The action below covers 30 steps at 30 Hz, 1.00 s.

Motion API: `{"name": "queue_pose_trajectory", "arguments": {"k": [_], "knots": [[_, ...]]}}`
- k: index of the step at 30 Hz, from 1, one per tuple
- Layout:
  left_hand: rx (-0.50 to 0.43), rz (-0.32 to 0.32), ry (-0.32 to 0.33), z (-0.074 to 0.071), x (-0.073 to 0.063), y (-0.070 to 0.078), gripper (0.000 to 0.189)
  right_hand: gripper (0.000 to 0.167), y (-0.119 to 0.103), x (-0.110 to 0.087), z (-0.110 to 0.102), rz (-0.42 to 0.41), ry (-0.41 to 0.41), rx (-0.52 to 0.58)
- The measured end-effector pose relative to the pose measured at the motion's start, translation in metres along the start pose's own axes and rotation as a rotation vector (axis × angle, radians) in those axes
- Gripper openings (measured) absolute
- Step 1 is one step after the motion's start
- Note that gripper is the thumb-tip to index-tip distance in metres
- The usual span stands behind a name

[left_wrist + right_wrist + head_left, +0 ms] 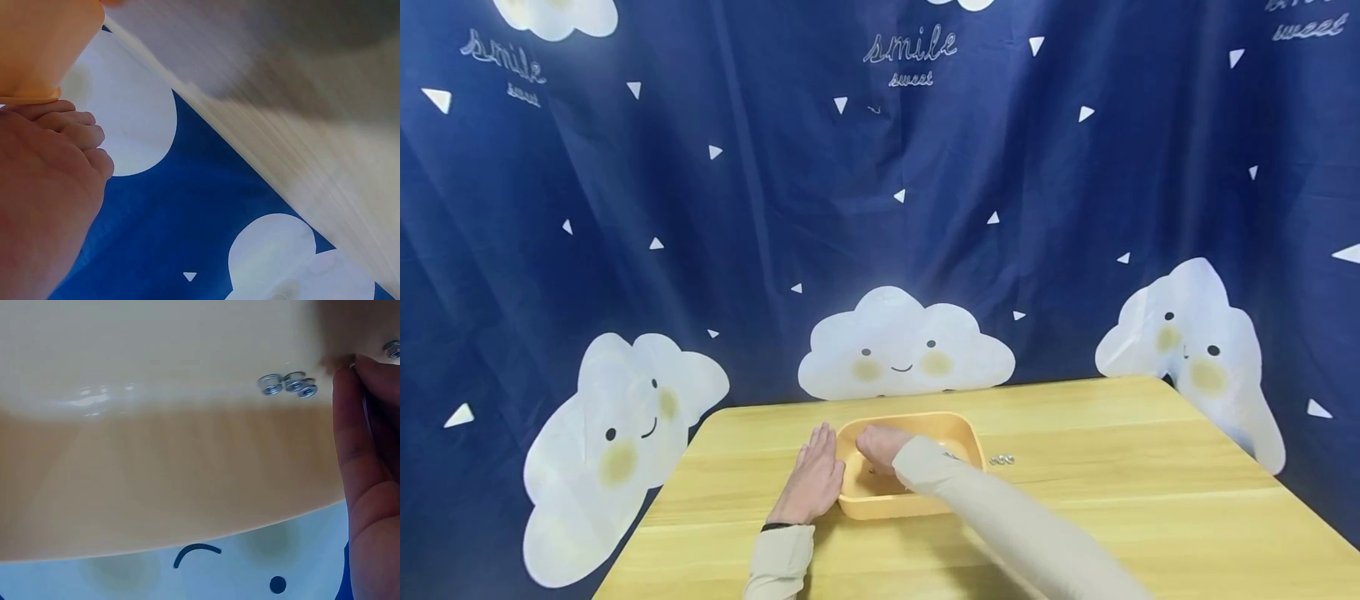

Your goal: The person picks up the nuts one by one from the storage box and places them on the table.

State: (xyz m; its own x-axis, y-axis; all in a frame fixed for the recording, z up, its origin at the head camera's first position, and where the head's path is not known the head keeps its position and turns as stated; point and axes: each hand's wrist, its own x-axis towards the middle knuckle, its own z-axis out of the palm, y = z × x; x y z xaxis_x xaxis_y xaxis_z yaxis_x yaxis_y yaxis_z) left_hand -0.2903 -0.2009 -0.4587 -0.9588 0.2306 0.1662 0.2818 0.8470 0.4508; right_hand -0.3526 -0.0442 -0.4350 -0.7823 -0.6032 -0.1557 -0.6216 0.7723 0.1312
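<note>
Nuts, likely light, slippery, suit side grips; right hand pinches a mostly hidden piece, left hand, straight-fingered, touches tray.

A deep blue cloth with soft vertical folds fills the background from edge to edge. Small white triangles are scattered over it, and pale lettering at upper centre reads "smile sweet", repeated at upper left and, cut off, upper right. Printed smiling clouds with yellow cheeks appear at lower left, centre and right; others are cropped by the top edge. A light wood-grain table with rounded far corners spans the lower frame, evenly lit.
</note>
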Motion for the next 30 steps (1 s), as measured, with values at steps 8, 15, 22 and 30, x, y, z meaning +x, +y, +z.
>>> {"name": "queue_pose_trajectory", "arguments": {"k": [8, 15, 22, 30], "knots": [[-0.013, -0.005, 0.008, -0.003, -0.001, 0.001, 0.059, 0.016, 0.017, -0.019, -0.003, -0.107, 0.116, -0.090], [-0.021, -0.001, 0.017, -0.001, -0.003, 0.000, 0.058, 0.024, 0.033, -0.040, -0.001, -0.133, 0.162, -0.192], [-0.028, -0.003, 0.018, 0.001, -0.003, 0.000, 0.058, 0.029, 0.050, -0.051, -0.004, -0.096, 0.068, 0.069], [-0.037, -0.003, 0.014, 0.000, -0.004, -0.001, 0.058, 0.031, 0.064, -0.065, -0.015, -0.027, 0.005, -0.014]]}}
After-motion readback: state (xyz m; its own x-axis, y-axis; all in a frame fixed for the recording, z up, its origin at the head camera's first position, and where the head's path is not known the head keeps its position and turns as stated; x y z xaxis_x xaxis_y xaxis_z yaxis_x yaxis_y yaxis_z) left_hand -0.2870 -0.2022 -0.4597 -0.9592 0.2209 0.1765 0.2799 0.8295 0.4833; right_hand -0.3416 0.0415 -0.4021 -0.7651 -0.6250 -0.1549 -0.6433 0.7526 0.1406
